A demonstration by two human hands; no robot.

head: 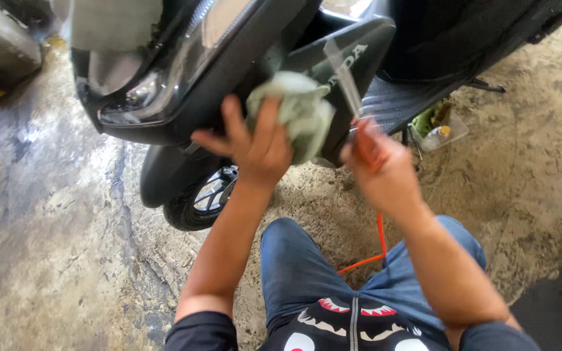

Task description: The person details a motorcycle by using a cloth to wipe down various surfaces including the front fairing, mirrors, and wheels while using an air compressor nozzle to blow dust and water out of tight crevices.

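Your left hand [255,146] has its grip closed around a bunched pale green cloth [297,110], pressing it against the dark side panel [349,62] of the scooter, just behind the headlight [144,94]. Keep the cloth flat under your palm, not balled at the fingertips, so more of it meets the panel.

Your right hand [378,172] is wrapped around an orange-red tool [367,146] whose thin metal nozzle [343,71] points up past the grip toward the same panel, just beside the cloth; an orange hose [380,237] drops from below the grip over your knee. The hand is blurred, so I cannot tell how the fingers sit on any trigger. My advice is to aim the nozzle just ahead of the cloth and work in one direction, so the cloth follows over the blown area. Mind the hose does not snag near the front wheel [200,201].
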